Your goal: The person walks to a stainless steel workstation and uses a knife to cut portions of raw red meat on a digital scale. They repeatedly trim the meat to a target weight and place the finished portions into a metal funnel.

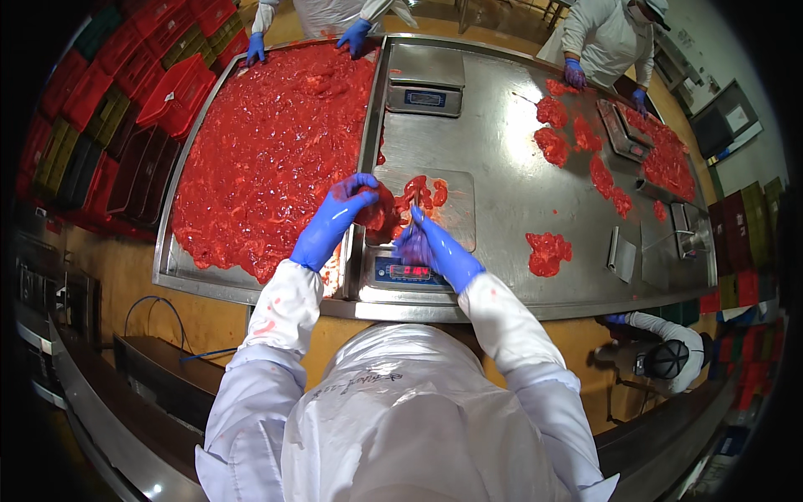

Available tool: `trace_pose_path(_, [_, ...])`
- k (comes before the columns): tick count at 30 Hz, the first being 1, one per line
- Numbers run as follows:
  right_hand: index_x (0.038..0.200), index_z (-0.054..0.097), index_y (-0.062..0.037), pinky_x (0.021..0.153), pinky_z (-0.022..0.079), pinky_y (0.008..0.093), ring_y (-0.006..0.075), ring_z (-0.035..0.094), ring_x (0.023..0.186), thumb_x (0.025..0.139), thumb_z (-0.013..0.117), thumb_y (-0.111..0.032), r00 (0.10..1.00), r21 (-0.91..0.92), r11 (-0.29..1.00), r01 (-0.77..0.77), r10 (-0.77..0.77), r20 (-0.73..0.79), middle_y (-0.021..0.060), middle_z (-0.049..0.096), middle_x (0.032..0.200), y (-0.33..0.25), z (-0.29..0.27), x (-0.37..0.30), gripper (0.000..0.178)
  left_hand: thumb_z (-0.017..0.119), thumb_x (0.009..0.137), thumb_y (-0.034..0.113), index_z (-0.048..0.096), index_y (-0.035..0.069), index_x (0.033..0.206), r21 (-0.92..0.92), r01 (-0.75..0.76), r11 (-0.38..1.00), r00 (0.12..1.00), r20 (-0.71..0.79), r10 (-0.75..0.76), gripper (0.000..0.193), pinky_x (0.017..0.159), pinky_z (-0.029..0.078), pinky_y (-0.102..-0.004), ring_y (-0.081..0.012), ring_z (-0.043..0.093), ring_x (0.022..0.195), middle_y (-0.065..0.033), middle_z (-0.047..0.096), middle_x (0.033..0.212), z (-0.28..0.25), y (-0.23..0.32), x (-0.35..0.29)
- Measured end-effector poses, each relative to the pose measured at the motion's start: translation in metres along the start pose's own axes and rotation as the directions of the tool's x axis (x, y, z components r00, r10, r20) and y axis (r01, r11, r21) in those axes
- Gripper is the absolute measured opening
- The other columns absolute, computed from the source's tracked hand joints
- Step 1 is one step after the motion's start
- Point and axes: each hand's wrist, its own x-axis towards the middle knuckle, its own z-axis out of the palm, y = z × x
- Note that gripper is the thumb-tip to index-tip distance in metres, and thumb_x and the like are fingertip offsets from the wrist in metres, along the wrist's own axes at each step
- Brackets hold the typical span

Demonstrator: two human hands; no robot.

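Note:
My left hand (pixel 335 219), in a blue glove, is closed around a piece of raw red meat (pixel 379 213) at the divider between the meat-filled tray and the steel table. Just right of it, my right hand (pixel 431 249), also gloved in blue, is held edge-on over a weighing scale (pixel 460 219). Its fingers are smeared by motion, so whether they grip anything is unclear. Small pieces of red meat (pixel 437 193) lie on the scale's plate beyond my fingers. The lit display (pixel 410 272) of the scale faces me, partly covered by my right hand.
A wide tray heaped with red meat (pixel 268 151) fills the left side. Another scale (pixel 425 88) stands farther back. Meat pieces (pixel 549 253) lie scattered to the right. Co-workers' gloved hands (pixel 355 38) reach over the far edge. Stacked crates (pixel 176 96) stand at left; a person (pixel 669 360) is lower right.

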Motion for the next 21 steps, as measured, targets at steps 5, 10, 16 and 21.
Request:
trace_pose_path(5, [0.081,0.057,-0.0065,0.061,0.054,0.0325,0.0247,0.066,0.07,0.09,0.053,-0.048,0.991,-0.056,0.998,0.02,-0.027,-0.128,0.0106,0.064,0.072,0.022,-0.018,0.013,0.043,0.058,0.086,0.017,0.057,0.005,0.1,-0.03,0.011,0.999,0.999,-0.048,-0.013,0.019,0.075,0.042,-0.0205,-0.0062,0.053,0.082,0.0004,0.058,0.087,0.0,0.007,-0.006])
trace_pose_path(10, [0.078,0.055,-0.0079,0.059,0.054,0.0326,0.0259,0.066,0.067,0.089,0.056,-0.046,0.999,0.044,0.998,-0.038,0.038,0.009,0.0111,0.062,0.072,-0.005,0.01,-0.004,0.04,0.059,0.086,0.017,0.057,0.005,0.1,-0.023,0.022,0.999,0.999,-0.032,-0.022,0.019,0.075,0.041,-0.0208,-0.0063,0.053,0.081,0.0007,0.057,0.087,-0.007,0.003,-0.01])
trace_pose_path(16, [0.078,0.054,-0.0087,0.055,0.054,0.0345,0.0248,0.064,0.062,0.091,0.054,-0.044,0.996,0.203,0.978,0.042,-0.024,-0.088,0.0082,0.06,0.068,0.018,-0.026,0.017,0.037,0.058,0.086,0.016,0.057,0.004,0.101,-0.02,-0.003,1.0,0.997,-0.081,0.001,0.019,0.077,0.04,-0.0208,-0.0067,0.052,0.083,0.001,0.057,0.089,-0.011,0.003,-0.011])
trace_pose_path(21, [0.086,0.054,-0.0033,0.058,0.054,0.0341,0.0259,0.064,0.065,0.087,0.052,-0.057,0.994,0.002,0.994,-0.106,0.106,-0.011,0.0117,0.061,0.073,0.026,0.001,-0.043,0.054,0.058,0.086,0.015,0.056,0.004,0.102,-0.007,0.001,1.0,0.994,-0.112,-0.002,0.02,0.077,0.04,-0.0211,-0.0067,0.052,0.083,0.0008,0.057,0.09,-0.014,0.002,-0.014])
